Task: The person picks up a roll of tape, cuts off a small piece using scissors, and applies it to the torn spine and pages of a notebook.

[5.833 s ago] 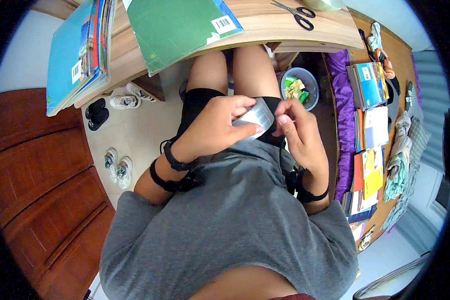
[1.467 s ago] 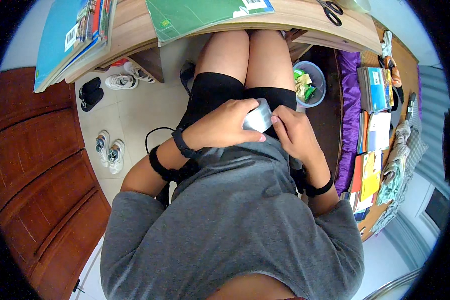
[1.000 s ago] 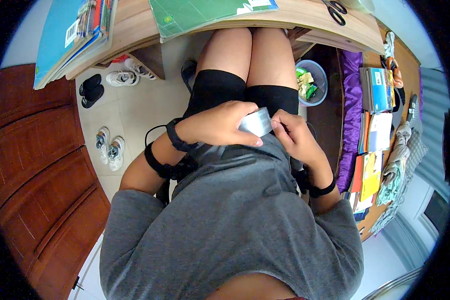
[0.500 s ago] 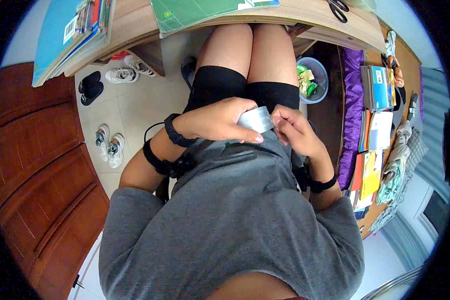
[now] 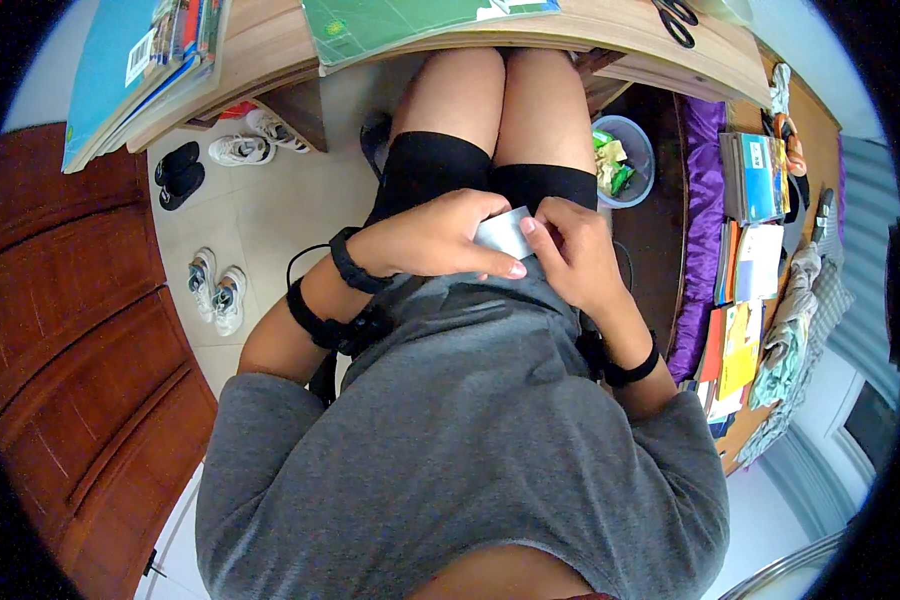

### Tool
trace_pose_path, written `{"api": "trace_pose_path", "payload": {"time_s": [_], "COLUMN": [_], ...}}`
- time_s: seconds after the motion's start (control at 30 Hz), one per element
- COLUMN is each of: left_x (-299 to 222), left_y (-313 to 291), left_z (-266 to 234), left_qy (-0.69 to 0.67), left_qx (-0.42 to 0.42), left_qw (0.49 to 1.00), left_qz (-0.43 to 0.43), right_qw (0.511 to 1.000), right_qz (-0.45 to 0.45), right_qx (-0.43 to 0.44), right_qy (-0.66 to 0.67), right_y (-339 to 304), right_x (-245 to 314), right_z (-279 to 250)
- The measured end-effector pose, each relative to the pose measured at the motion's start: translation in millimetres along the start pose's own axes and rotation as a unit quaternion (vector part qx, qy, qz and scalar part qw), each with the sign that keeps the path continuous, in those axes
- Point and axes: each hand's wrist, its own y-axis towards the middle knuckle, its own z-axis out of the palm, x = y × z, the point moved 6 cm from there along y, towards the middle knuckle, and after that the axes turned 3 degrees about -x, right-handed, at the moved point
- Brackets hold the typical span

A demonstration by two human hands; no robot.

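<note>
A shiny silver-grey roll of tape (image 5: 503, 234) is held over my lap, in front of my grey shirt. My left hand (image 5: 450, 235) grips it from the left, its thumb along the near edge and its fingers behind the far side. From the right, my right hand (image 5: 578, 250) closes on the roll's right end. Its thumb lies against the silvery surface and its other fingers are curled, partly hidden. Whether a loose end of tape is pinched there I cannot make out.
Ahead is a wooden desk (image 5: 610, 45) with a green book (image 5: 400, 28), black scissors (image 5: 678, 22) and a stack of books (image 5: 135, 75). A blue bin (image 5: 645, 165) with wrappers stands right of my knees. Books (image 5: 755, 260) line the right side; shoes (image 5: 230, 300) lie on the left floor.
My right hand has shifted left and slightly up onto the roll, its thumb now covering the right end. The left hand stays nearly still.
</note>
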Motion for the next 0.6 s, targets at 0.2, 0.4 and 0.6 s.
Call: {"api": "trace_pose_path", "payload": {"time_s": [0.2, 0.4, 0.6], "left_x": [-0.3, -2.4, -4.9], "left_y": [-1.1, -3.2, -4.8], "left_z": [-1.8, -4.8, -7.0], "left_qy": [0.018, 0.037, 0.095], "left_qx": [-0.004, -0.004, -0.016], "left_qw": [1.000, 0.999, 0.995], "left_qz": [0.012, -0.005, 0.012], "right_qw": [0.999, 0.997, 0.995], "right_qz": [-0.032, -0.078, -0.097], "right_qx": [-0.011, 0.006, 0.018], "right_qy": [0.012, -0.025, -0.033], "right_y": [4.8, 5.8, 6.2], "right_x": [3.5, 4.4, 2.8], "right_z": [1.9, 4.0, 5.4]}}
